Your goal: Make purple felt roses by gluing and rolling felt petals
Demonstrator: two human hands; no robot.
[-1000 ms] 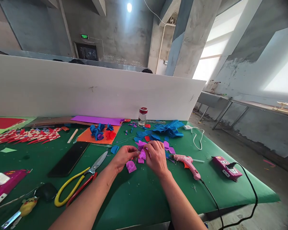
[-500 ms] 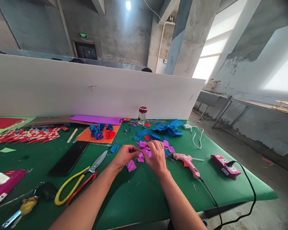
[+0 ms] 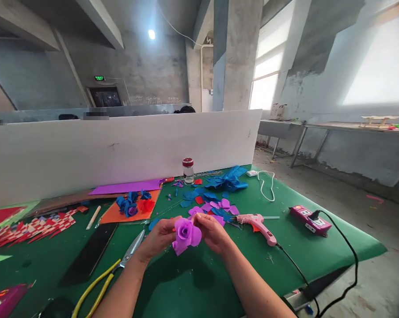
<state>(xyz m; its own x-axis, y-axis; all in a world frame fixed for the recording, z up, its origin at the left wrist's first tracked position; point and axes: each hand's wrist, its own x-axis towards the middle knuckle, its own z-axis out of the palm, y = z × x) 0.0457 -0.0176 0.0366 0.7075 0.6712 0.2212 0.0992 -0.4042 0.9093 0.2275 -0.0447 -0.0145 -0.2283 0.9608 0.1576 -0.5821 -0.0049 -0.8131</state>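
A purple paper flower (image 3: pixel 185 236) with a rolled centre and spread outer petals faces me above the table. My left hand (image 3: pixel 159 238) is closed on its left side, with some fingertips hidden behind the petals. On the other side, my right hand (image 3: pixel 213 232) pinches the flower's upper right petal edge. Loose purple petals (image 3: pixel 224 204) lie just beyond my hands. To the right rests a pink glue gun (image 3: pixel 260 223), its nozzle pointing left at the petals. Scissors (image 3: pixel 133 249) with yellow handles lie left of my left hand, partly under my forearm.
Blue paper pieces (image 3: pixel 232 179) and a glass jar (image 3: pixel 188 172) with a red lid are farther back. An orange sheet (image 3: pixel 119 216) bears blue, purple and red paper flowers. A black phone-like slab (image 3: pixel 89 256) lies left. A magenta power strip (image 3: pixel 310 219) sits right, and a white panel (image 3: pixel 129 152) stands behind.
My hands were low over the purple petals, fingertips together. Now they hold the purple flower nearer to me, turned so its centre faces up. The camera view has shifted slightly.
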